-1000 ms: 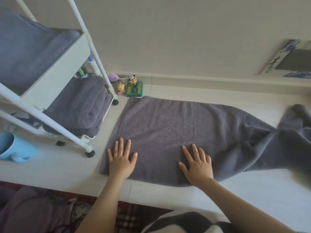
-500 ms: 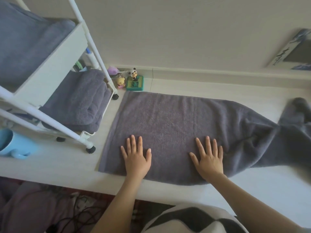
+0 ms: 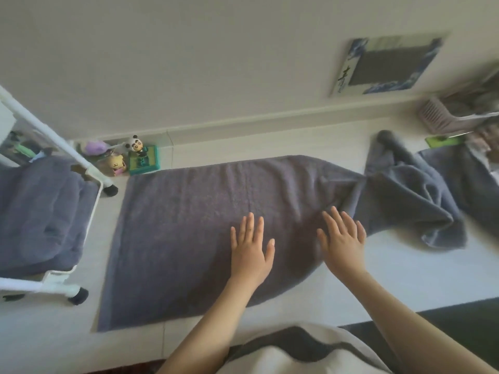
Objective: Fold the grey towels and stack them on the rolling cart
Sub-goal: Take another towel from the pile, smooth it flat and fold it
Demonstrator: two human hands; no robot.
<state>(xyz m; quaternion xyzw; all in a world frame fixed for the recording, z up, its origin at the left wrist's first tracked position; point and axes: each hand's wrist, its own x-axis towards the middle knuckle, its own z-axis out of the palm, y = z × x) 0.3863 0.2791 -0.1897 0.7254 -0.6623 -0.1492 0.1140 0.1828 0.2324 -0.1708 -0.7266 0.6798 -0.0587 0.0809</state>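
White desk surface [image 3: 378, 268] against a pale wall, head view. A grey towel [image 3: 189, 233] lies spread flat at centre, its right end bunched into folds [image 3: 421, 209]. The left hand [image 3: 249, 252] and right hand [image 3: 344, 242] rest palm-down on the towel, fingers straight and slightly spread, gripping nothing. At left, the white rolling cart [image 3: 89, 225] holds a folded grey towel [image 3: 37, 214] on its lower shelf. A panda figurine [image 3: 136, 144] stands near the wall.
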